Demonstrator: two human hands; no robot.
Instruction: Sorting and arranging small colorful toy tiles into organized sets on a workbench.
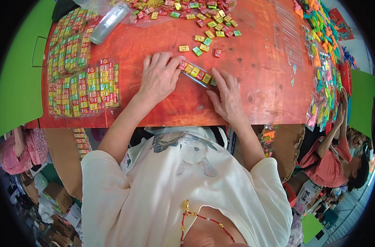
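A clear plastic tray lies slanted on the red table, with a row of small red, yellow and green boxes in it. At the tray's left end, my left hand is closed, thumb and fingers gripping the end. My right hand closes on the other end, its fingers partly covering a green box there. A few loose little boxes lie just beyond my hands. Whatever the fingertips cover at each end is hidden.
Many loose boxes are heaped at the far side. Filled trays stand in rows at the left, below a roll of clear film. Empty clear trays lie at the right, near colourful toys. Another person works at the right.
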